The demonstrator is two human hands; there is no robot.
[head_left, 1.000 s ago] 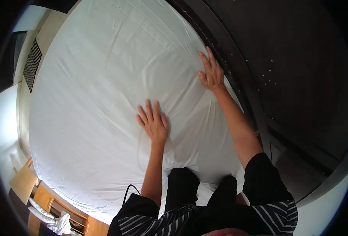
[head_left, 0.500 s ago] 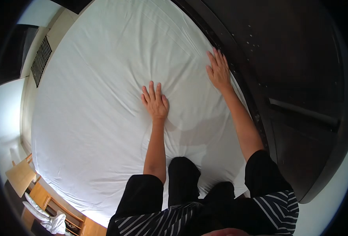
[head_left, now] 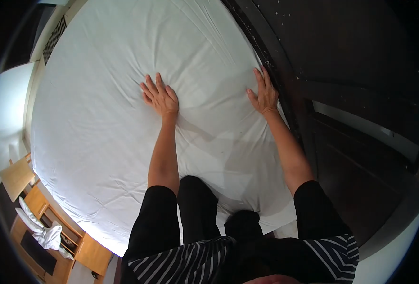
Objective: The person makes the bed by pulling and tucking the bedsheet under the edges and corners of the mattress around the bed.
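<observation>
A white fitted sheet (head_left: pixel 91 113) covers the mattress and fills most of the view, with creases fanning out from both hands. My left hand (head_left: pixel 161 97) presses on the sheet near the middle, its fingers spread. Along the mattress edge, beside the dark headboard (head_left: pixel 356 57), my right hand (head_left: pixel 266 93) lies on the sheet. Its thumb stands apart and its fingertips touch the edge by the dark wood; some of those fingers are partly hidden. Both my knees rest on the sheet below the hands.
Wooden furniture (head_left: pixel 93 253) stands at the lower left, with white bundled cloth (head_left: pixel 49 236) on it. A wooden chair (head_left: pixel 17 177) is above it. At the upper left, a dark striped grille or mat (head_left: pixel 54 40) lies beyond the bed.
My left hand has moved left and a little farther forward over the sheet. My right hand has slid slightly back along the headboard edge. My knees and the view have shifted.
</observation>
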